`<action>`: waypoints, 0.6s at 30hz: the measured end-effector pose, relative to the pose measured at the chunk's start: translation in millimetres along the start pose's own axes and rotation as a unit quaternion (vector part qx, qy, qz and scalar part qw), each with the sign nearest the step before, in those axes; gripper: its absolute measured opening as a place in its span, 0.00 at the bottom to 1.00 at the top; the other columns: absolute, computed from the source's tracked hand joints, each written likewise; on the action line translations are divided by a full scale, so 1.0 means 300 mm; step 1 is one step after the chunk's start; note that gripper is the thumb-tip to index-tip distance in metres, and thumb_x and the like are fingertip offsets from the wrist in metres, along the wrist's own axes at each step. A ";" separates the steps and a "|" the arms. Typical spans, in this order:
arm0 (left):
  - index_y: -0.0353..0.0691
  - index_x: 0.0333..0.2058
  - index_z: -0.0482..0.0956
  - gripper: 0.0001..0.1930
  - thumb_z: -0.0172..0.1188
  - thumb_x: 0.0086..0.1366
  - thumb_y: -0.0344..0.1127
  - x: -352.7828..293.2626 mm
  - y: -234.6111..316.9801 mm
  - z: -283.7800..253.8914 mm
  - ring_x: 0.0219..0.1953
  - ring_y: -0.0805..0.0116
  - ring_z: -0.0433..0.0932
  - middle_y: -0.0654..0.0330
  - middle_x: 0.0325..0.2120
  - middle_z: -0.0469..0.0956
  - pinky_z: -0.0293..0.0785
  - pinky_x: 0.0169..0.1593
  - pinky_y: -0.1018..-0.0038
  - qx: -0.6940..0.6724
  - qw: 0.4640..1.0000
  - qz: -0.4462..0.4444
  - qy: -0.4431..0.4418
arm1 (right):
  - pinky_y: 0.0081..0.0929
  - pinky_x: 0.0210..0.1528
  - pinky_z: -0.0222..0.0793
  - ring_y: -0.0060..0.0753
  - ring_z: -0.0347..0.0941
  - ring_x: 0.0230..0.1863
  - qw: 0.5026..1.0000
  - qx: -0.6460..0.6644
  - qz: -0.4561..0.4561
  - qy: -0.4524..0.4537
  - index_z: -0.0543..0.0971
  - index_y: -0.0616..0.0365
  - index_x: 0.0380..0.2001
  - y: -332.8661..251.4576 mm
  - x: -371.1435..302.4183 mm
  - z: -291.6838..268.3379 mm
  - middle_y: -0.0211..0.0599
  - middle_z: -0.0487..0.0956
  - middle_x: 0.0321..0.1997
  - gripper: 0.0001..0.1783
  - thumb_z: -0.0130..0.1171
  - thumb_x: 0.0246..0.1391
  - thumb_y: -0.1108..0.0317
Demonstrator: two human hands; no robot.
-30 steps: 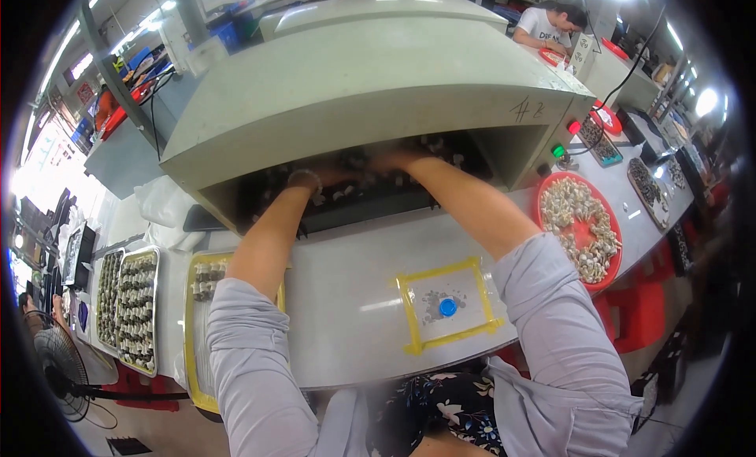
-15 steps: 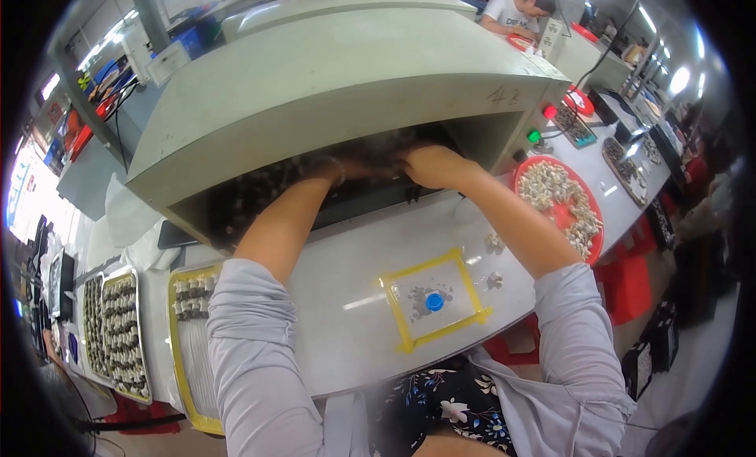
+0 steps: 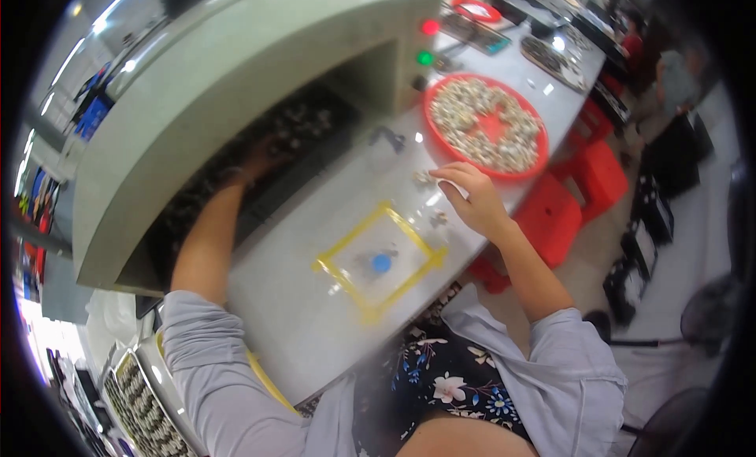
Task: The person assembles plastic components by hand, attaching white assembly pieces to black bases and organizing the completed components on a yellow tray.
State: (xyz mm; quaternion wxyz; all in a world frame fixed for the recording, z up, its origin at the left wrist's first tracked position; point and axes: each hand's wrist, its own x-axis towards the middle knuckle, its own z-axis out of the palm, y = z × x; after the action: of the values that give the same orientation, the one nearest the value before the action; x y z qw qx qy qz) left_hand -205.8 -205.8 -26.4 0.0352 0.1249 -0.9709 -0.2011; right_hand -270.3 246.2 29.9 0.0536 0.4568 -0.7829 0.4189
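My left hand (image 3: 256, 162) reaches inside the open front of a grey-green box-shaped machine (image 3: 260, 55), over a dark bed strewn with small pale pieces (image 3: 303, 120). Shadow and blur hide its fingers. Out on the white table, my right hand (image 3: 476, 201) has thumb and fingers drawn together at a few small pale pieces (image 3: 422, 177); what lies between the fingertips is too small to make out. Just beyond it sits a round red tray (image 3: 526, 172) heaped with similar whitish pieces, its red bottom showing in the middle.
Yellow tape (image 3: 346, 244) frames a rectangle on the table (image 3: 276, 315), with a blue round cap (image 3: 381, 263) inside. Red and green lights (image 3: 427, 44) mark the machine's corner. Trays of rowed pieces (image 3: 138, 398) lie at lower left; red stools (image 3: 543, 221) stand right of the table.
My right hand has come out of the machine to the pieces near the red tray. My left hand remains inside. The view has turned to the right.
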 end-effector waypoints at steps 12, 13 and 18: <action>0.42 0.46 0.77 0.27 0.58 0.57 0.57 -0.099 0.033 -0.091 0.50 0.49 0.74 0.47 0.47 0.75 0.68 0.53 0.61 0.090 0.991 -0.095 0.035 | 0.37 0.56 0.65 0.48 0.67 0.55 0.995 0.025 0.074 -0.068 0.73 0.54 0.52 0.098 -0.165 0.017 0.47 0.68 0.55 0.24 0.64 0.49 0.67; 0.41 0.45 0.77 0.27 0.57 0.56 0.58 -0.103 0.047 -0.091 0.49 0.49 0.75 0.46 0.45 0.76 0.69 0.52 0.61 0.083 0.993 -0.074 0.041 | 0.37 0.56 0.65 0.48 0.67 0.55 0.994 0.028 0.073 -0.070 0.73 0.54 0.52 0.103 -0.158 0.032 0.47 0.68 0.55 0.24 0.64 0.49 0.67; 0.38 0.40 0.78 0.26 0.57 0.56 0.57 -0.097 -0.031 -0.073 0.43 0.46 0.76 0.45 0.38 0.78 0.72 0.45 0.59 0.115 0.988 -0.074 0.071 | 0.54 0.62 0.54 0.58 0.56 0.64 0.996 -0.082 -0.036 -0.025 0.72 0.48 0.54 0.135 -0.089 0.109 0.49 0.64 0.61 0.29 0.64 0.48 0.54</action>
State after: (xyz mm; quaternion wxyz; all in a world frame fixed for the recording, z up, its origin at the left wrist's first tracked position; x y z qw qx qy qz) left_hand -173.0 -215.0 -10.4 0.0742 0.2135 -0.9708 -0.0805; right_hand -275.9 250.6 -28.2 0.0865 0.4892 -0.7986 0.3397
